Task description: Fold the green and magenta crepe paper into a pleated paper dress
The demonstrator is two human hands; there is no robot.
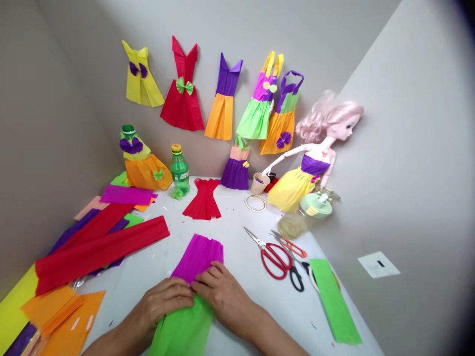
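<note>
1. Here we go: the magenta crepe paper (196, 257) and green crepe paper (181, 329) meet near the table's near edge, the green running toward the person.
2. The left hand (163, 301) lies flat across the join, fingers together, pressing without a pinch.
3. The right hand (222, 291) sits just beside it, its slightly spread fingers (210, 279) flat on the magenta, gripping nothing.
4. To the right, a gap of white table (241, 247) separates them from the red-handled scissors (274, 262) and black-handled scissors (297, 278). A green paper strip (334, 301) lies along the right edge.
5. Left, long red crepe strips (100, 247) and orange paper sheets (69, 319) crowd the corner.
6. At the far edge, a red paper dress (203, 200) lies on the table, and a pink-haired doll (315, 158) leans against the grey wall (408, 148), with paper dresses (222, 96) fixed above.
</note>
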